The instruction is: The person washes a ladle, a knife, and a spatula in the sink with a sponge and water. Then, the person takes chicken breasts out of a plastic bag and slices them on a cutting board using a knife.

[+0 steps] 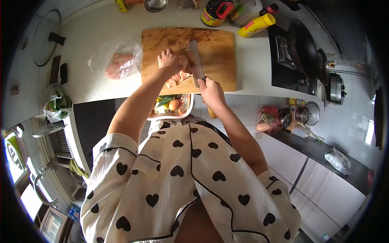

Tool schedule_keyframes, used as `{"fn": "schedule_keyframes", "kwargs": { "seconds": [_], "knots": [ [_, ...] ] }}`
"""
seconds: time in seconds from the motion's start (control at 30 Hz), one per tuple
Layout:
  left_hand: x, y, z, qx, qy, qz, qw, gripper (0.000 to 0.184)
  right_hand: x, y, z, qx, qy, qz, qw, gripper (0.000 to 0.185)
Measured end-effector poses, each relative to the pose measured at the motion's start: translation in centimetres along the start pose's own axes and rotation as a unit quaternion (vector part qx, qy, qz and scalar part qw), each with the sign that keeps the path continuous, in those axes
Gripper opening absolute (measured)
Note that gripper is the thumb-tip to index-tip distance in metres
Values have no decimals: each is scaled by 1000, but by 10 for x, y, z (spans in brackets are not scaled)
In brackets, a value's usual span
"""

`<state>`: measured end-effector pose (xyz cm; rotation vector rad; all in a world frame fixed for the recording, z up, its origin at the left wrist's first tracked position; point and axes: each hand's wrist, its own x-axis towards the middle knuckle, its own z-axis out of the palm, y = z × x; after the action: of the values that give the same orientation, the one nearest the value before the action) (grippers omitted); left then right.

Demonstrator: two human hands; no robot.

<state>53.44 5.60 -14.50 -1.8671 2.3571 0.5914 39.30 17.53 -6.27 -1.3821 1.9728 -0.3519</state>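
My right hand [211, 92] is closed around the cleaver [195, 56], whose wooden handle shows below the fist. Its broad blade points away from me over the wooden cutting board [221, 56]. Just left of the blade lies pale pink raw meat [184, 67], with several cut chunks at its near end. My left hand [169, 60] presses on the meat with bent fingers, apart from the blade; the fingertips are partly hidden. More raw meat in a clear plastic bag [121, 62] lies on the counter left of the board.
Below the counter edge sits a bin [187, 109] holding eggshells and scraps. Behind the board stand a dark jar [214, 14] with a red handle and a yellow bottle [257, 26]. A black wok [302, 48] is on the stove at right. A glass lid [46, 38] is at far left.
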Motion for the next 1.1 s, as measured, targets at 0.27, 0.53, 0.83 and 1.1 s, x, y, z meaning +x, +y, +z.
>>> {"fn": "schedule_keyframes", "kwargs": {
  "seconds": [0.27, 0.53, 0.83, 1.1],
  "knots": [
    [-8, -33, 29, -505, 158, -24, 848, 20, -1, 3, -6, 6, 6, -19, 1000, 35],
    [-68, -55, -51, -735, 242, -135, 619, 11, -5, -19, 26, -85, -150, -112, 979, 31],
    [-78, -54, -41, -779, 202, -193, 561, 11, 8, -22, 37, -165, -165, -152, 960, 27],
    [-68, -43, -12, -778, 123, -191, 585, 8, 33, 4, 15, -206, -74, -107, 970, 29]
  ]
}}
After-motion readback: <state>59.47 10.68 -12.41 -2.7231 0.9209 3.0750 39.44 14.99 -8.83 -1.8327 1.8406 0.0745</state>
